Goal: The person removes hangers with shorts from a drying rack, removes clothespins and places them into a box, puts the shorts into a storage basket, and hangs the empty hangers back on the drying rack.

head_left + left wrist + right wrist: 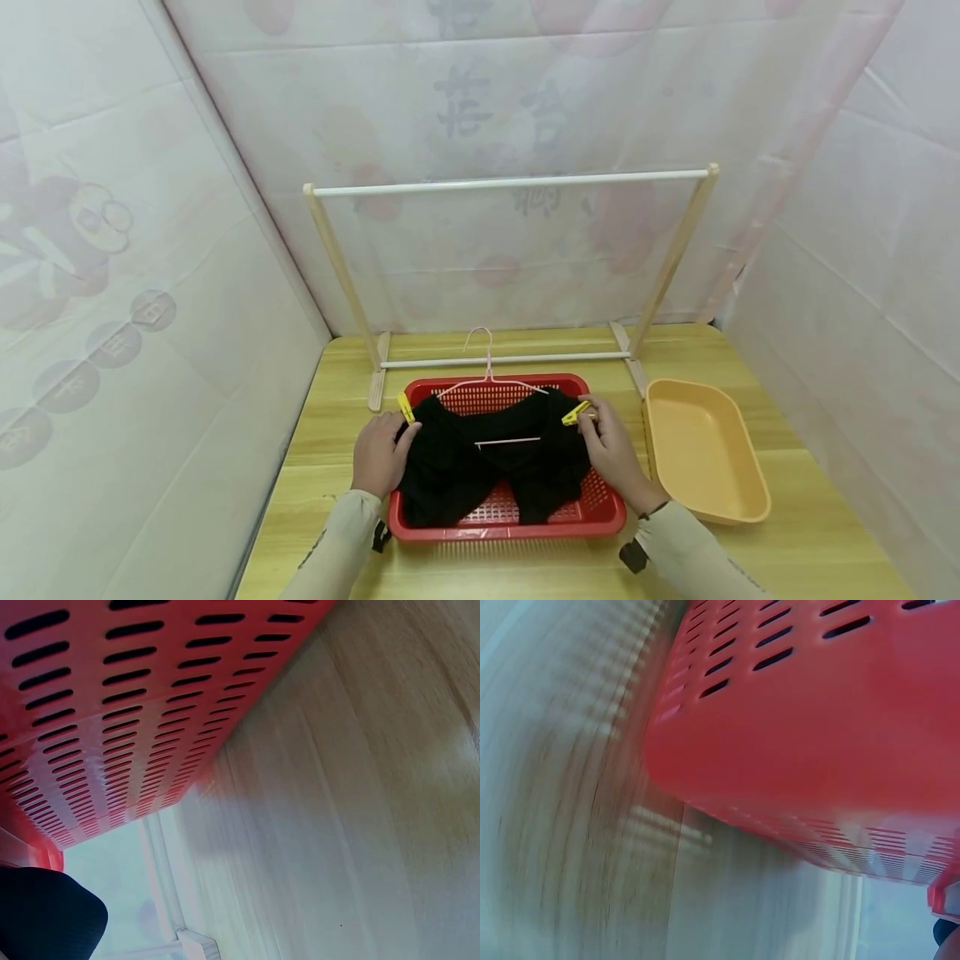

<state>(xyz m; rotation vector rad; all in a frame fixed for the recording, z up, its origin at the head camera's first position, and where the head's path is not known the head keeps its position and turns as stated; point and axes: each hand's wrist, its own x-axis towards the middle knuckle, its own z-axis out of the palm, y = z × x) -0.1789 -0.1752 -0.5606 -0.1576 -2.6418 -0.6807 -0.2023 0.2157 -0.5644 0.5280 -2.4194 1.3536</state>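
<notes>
A black garment (442, 467) hangs on a pink hanger (489, 381), lying over the red basket (510, 533). My left hand (381, 452) grips the garment's left shoulder, thumb on the front. Right by that thumb, a yellow clothespin (406, 407) stands on the shoulder. My right hand (617, 454) pinches a second yellow clothespin (576, 412) at the garment's right shoulder. In the left wrist view, a bit of dark cloth (49, 915) shows beside the slotted basket wall (127, 697). The right wrist view is mostly filled by the basket's corner (795, 742).
Behind the basket stands a rack with a white top rail (510, 182) and wooden legs (671, 258). A yellow tray (705, 450) sits on the wood-grain table (315, 475) to the right. Printed curtains (487, 108) enclose the table's back and sides.
</notes>
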